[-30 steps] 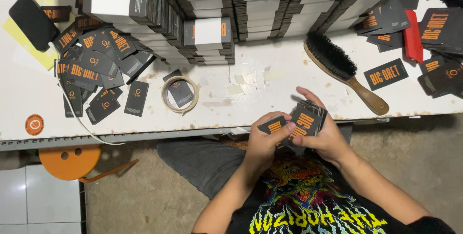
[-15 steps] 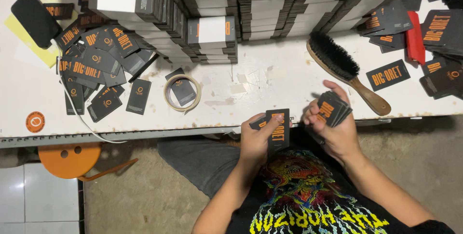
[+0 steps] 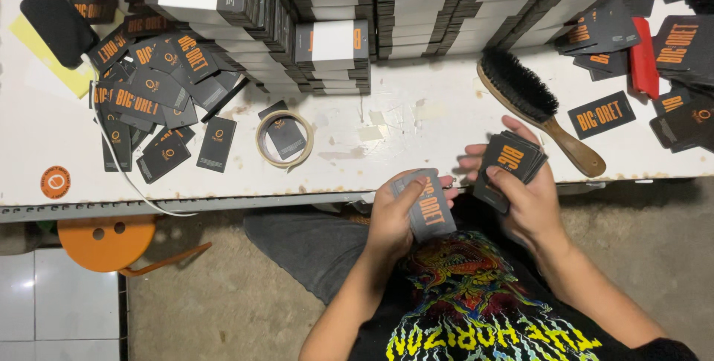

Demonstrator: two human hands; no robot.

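My left hand holds a single dark card with orange print at the table's front edge. A little to its right, my right hand grips a small fanned stack of the same dark cards, just over the table edge. The two hands are apart. Loose dark cards lie in a heap at the table's left. A wooden brush with black bristles lies just beyond my right hand.
Tall stacks of cards fill the back of the white table. A tape ring lies mid-table. More cards and a red item sit far right. An orange stool stands below left.
My hands were together on one stack; they have since separated, the left keeping one card and the right lifting the stack rightward toward the brush.
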